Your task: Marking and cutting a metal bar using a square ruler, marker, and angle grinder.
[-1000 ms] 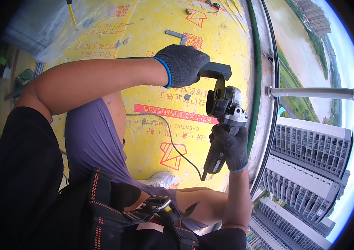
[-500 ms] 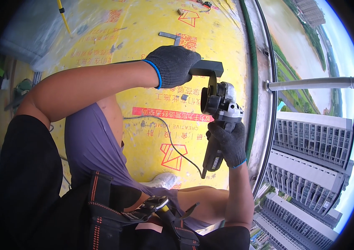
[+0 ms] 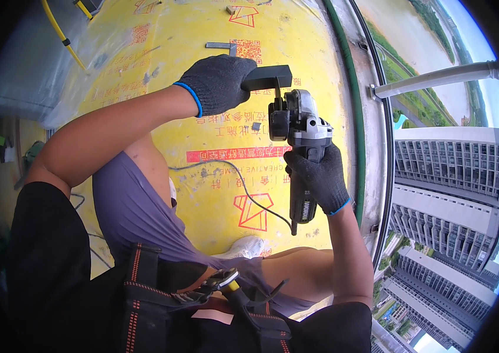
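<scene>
My left hand (image 3: pixel 220 85), in a dark grey knit glove with a blue cuff, is closed around a short dark grey angular bar (image 3: pixel 273 77) that sticks out to the right. My right hand (image 3: pixel 323 176), gloved alike, grips the body of a black and silver angle grinder (image 3: pixel 305 126). The grinder's head points away from me, with its guard and disc side right by the bar's free end. Whether the disc touches the bar, I cannot make out. A black cord (image 3: pixel 249 191) runs from the grinder's lower end across the floor.
Yellow printed protective sheeting (image 3: pixel 202 138) covers the floor. An L-shaped grey metal piece (image 3: pixel 221 45) and a small grey block (image 3: pixel 256 126) lie on it. A yellow pole (image 3: pixel 64 41) stands far left. To the right run a green hose-like strip (image 3: pixel 352 76), a ledge and a metal rail (image 3: pixel 437 80), with tall buildings beyond.
The view has shifted and turned slightly. Both hands, the bar and the grinder appear a little farther left and higher, and both grips stay the same.
</scene>
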The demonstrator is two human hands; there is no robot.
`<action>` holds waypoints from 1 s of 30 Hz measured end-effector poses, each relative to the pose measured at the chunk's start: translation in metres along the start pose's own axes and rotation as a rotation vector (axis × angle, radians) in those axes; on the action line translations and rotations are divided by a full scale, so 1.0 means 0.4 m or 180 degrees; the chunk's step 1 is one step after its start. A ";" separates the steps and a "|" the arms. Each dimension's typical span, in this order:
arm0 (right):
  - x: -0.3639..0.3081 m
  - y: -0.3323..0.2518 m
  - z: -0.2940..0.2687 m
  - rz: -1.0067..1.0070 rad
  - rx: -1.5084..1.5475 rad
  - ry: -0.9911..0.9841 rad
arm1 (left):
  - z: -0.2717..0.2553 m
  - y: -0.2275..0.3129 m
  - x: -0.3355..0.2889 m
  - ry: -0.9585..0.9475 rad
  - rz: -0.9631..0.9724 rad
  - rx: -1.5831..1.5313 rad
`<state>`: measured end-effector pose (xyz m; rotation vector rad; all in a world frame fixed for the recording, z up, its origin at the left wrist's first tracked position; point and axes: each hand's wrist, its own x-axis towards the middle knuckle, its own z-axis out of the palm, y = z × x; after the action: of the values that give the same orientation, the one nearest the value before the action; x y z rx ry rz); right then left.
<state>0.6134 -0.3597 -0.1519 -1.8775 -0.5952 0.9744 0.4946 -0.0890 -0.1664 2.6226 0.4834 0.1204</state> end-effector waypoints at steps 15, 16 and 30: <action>0.007 0.009 -0.002 -0.0130 -0.0358 0.0038 | 0.003 -0.006 0.014 -0.0056 0.0244 0.0149; 0.007 0.011 -0.002 -0.0149 -0.0319 0.0025 | 0.003 -0.007 0.015 -0.0020 0.0285 0.0159; 0.003 0.006 -0.008 -0.0098 -0.0269 -0.0030 | 0.017 -0.030 0.017 0.0078 0.0445 0.0030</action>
<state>0.6168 -0.3615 -0.1536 -1.9334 -0.6784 0.9516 0.4985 -0.0797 -0.1780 2.6656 0.3093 0.1957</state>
